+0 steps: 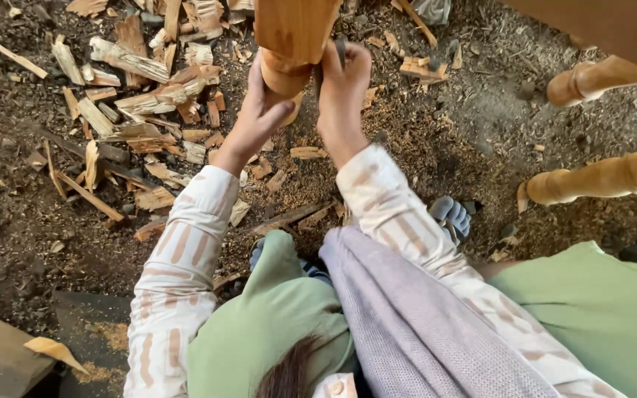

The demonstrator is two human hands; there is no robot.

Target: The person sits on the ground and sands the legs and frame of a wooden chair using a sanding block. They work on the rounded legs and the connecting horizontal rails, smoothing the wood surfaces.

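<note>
A turned wooden leg [294, 40], orange-brown and varnished, comes down from the top edge at the middle. My left hand [259, 110] cups its rounded lower end from the left. My right hand [342, 88] presses against the leg's right side, and a small dark tool [340, 50] shows between its fingers. Both sleeves are cream with tan stripes. The tip of the leg is hidden behind my hands.
Wood chips and splinters [141, 96] litter the dirt floor on the left. Two more turned legs [599, 77] [606, 177] jut in from the right. Green trousers [606, 309], a grey cloth [414, 332] and a blue shoe [451, 215] fill the foreground.
</note>
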